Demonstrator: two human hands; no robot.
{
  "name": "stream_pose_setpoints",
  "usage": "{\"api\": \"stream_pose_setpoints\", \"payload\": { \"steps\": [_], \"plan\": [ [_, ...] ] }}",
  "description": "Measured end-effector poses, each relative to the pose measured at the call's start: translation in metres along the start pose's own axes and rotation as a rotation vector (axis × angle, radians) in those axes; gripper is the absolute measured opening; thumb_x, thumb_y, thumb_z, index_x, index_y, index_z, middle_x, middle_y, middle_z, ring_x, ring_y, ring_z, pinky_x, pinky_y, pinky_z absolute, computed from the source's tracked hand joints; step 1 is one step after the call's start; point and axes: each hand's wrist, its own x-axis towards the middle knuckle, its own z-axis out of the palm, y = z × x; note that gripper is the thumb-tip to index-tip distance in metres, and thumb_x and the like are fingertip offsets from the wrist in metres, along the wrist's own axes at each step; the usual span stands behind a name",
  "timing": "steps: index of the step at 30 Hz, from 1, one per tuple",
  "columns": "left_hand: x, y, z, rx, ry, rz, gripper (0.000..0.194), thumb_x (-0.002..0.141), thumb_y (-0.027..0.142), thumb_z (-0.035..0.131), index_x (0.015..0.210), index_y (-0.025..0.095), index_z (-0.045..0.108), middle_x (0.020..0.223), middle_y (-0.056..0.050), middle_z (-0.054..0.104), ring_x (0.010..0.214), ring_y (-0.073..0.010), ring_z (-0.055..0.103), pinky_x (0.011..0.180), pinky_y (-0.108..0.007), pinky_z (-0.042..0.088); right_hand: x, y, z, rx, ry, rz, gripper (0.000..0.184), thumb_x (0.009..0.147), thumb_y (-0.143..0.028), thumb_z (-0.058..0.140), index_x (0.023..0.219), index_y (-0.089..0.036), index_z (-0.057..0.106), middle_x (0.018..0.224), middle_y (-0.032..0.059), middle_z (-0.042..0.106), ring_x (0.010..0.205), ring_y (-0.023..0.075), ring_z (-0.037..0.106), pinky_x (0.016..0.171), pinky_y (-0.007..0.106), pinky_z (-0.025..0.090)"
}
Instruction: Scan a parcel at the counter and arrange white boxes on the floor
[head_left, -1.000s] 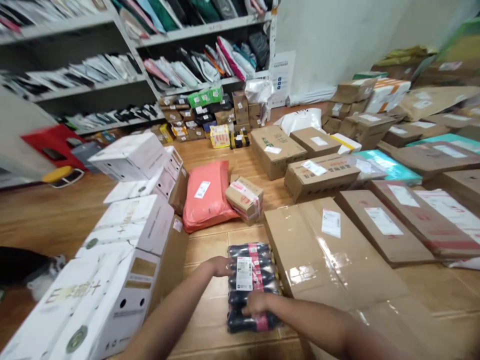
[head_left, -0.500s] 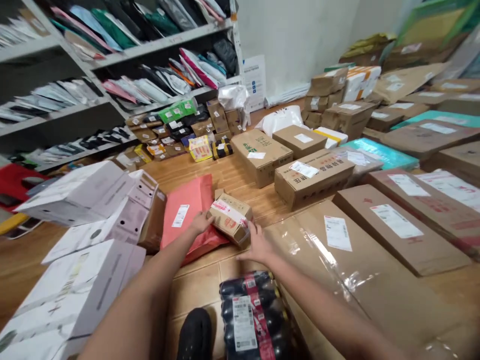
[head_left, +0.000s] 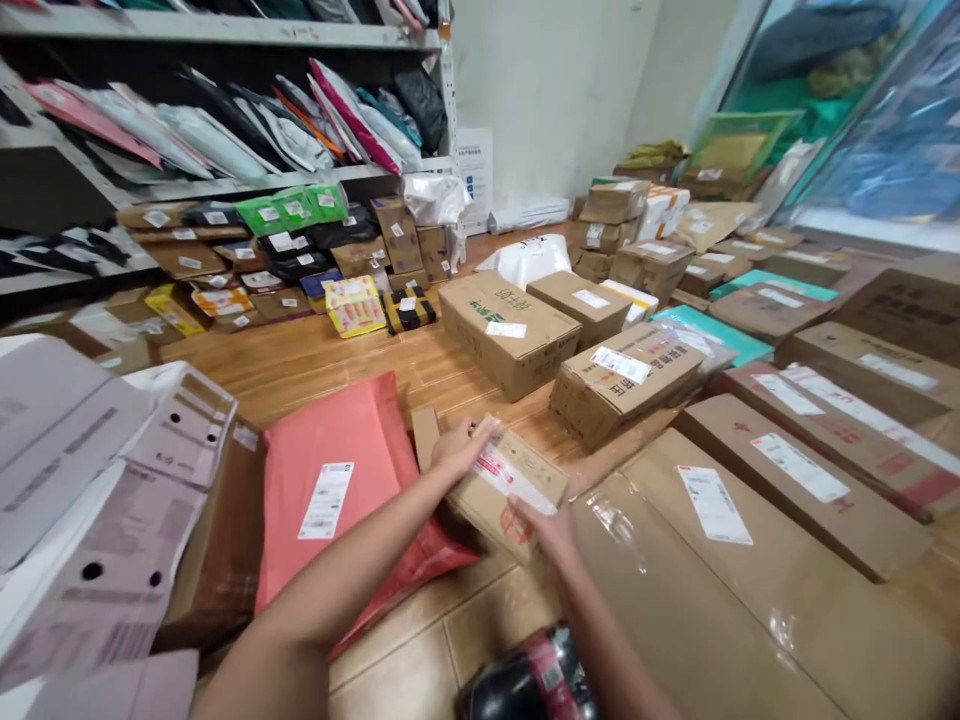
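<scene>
Both my hands are on a small cardboard box (head_left: 517, 478) with red-printed tape, lying on the wooden floor. My left hand (head_left: 459, 446) grips its far left top edge, fingers curled over it. My right hand (head_left: 546, 525) holds its near right corner. The box leans partly on a red plastic mailer bag (head_left: 341, 480) with a white label. A shrink-wrapped pack of dark bottles (head_left: 529, 680) lies at the bottom edge, near my right forearm.
A large flat taped carton (head_left: 720, 590) lies right of the small box. White cartons (head_left: 90, 480) are stacked at left. Several brown boxes (head_left: 510, 330) cover the floor beyond. Shelves (head_left: 225, 180) with parcels line the back left wall.
My hands left the bottle pack, reached forward and took hold of the small taped box. The camera moved forward and nearer to the box; the bottle pack slid to the bottom edge.
</scene>
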Motion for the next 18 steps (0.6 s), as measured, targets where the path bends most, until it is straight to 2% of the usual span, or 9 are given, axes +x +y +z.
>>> {"api": "stream_pose_setpoints", "payload": {
  "steps": [3, 6, 8, 11, 14, 16, 18],
  "plan": [
    [-0.021, -0.008, -0.006, -0.135, 0.116, 0.209, 0.056, 0.088, 0.076, 0.043, 0.11, 0.026, 0.058, 0.11, -0.007, 0.072, 0.101, -0.0289, 0.067, 0.088, -0.04, 0.047, -0.008, 0.004, -0.011, -0.039, 0.079, -0.107, 0.115, 0.056, -0.049, 0.092, 0.149, -0.02, 0.03, 0.138, 0.0194, 0.061, 0.115, 0.0317, 0.067, 0.103, 0.051, 0.055],
    [-0.038, -0.046, 0.01, -0.342, 0.248, 0.24, 0.047, 0.092, 0.065, 0.046, 0.117, 0.024, 0.051, 0.117, -0.008, 0.066, 0.108, -0.0255, 0.064, 0.094, -0.038, 0.049, 0.001, 0.01, -0.02, -0.22, 0.012, -0.289, 0.114, 0.064, -0.046, 0.088, 0.153, -0.022, 0.02, 0.15, 0.0184, 0.048, 0.133, 0.0311, 0.055, 0.114, 0.05, 0.046],
    [-0.046, -0.078, 0.037, -0.391, 0.259, 0.158, 0.052, 0.093, 0.06, 0.049, 0.13, 0.023, 0.048, 0.13, -0.011, 0.059, 0.122, -0.0263, 0.059, 0.106, -0.039, 0.046, 0.011, 0.014, -0.022, -0.34, -0.108, -0.33, 0.107, 0.066, -0.049, 0.086, 0.15, -0.019, 0.026, 0.149, 0.0191, 0.048, 0.135, 0.0317, 0.052, 0.114, 0.049, 0.046],
    [-0.052, -0.116, 0.088, -0.319, 0.158, -0.061, 0.067, 0.092, 0.058, 0.05, 0.148, 0.022, 0.039, 0.135, -0.015, 0.051, 0.134, -0.0302, 0.051, 0.117, -0.046, 0.038, 0.016, 0.018, -0.011, -0.547, -0.323, -0.25, 0.085, 0.081, -0.057, 0.07, 0.148, -0.016, 0.036, 0.146, 0.0198, 0.052, 0.136, 0.0314, 0.051, 0.115, 0.049, 0.044],
    [-0.044, -0.135, 0.125, -0.273, 0.194, -0.163, 0.073, 0.091, 0.055, 0.053, 0.151, 0.018, 0.035, 0.132, -0.018, 0.051, 0.136, -0.0331, 0.049, 0.118, -0.049, 0.037, 0.013, 0.021, 0.009, -0.776, -0.434, -0.277, 0.087, 0.087, -0.055, 0.062, 0.156, -0.012, 0.028, 0.154, 0.022, 0.044, 0.147, 0.0347, 0.037, 0.122, 0.054, 0.032],
    [-0.033, -0.14, 0.137, -0.361, 0.241, -0.131, 0.077, 0.087, 0.051, 0.06, 0.15, 0.017, 0.031, 0.142, -0.02, 0.049, 0.139, -0.0316, 0.047, 0.119, -0.047, 0.038, 0.021, 0.022, 0.017, -0.948, -0.373, -0.345, 0.087, 0.084, -0.052, 0.067, 0.154, -0.011, 0.034, 0.158, 0.0227, 0.038, 0.15, 0.0401, 0.029, 0.124, 0.058, 0.025],
    [-0.021, -0.144, 0.142, -0.499, 0.206, -0.076, 0.088, 0.084, 0.048, 0.066, 0.153, 0.018, 0.022, 0.153, -0.021, 0.044, 0.142, -0.0289, 0.046, 0.118, -0.043, 0.04, 0.041, 0.021, 0.016, -1.08, -0.22, -0.317, 0.081, 0.084, -0.051, 0.066, 0.15, -0.011, 0.042, 0.16, 0.0248, 0.034, 0.149, 0.0441, 0.028, 0.123, 0.061, 0.023]
  ]
}}
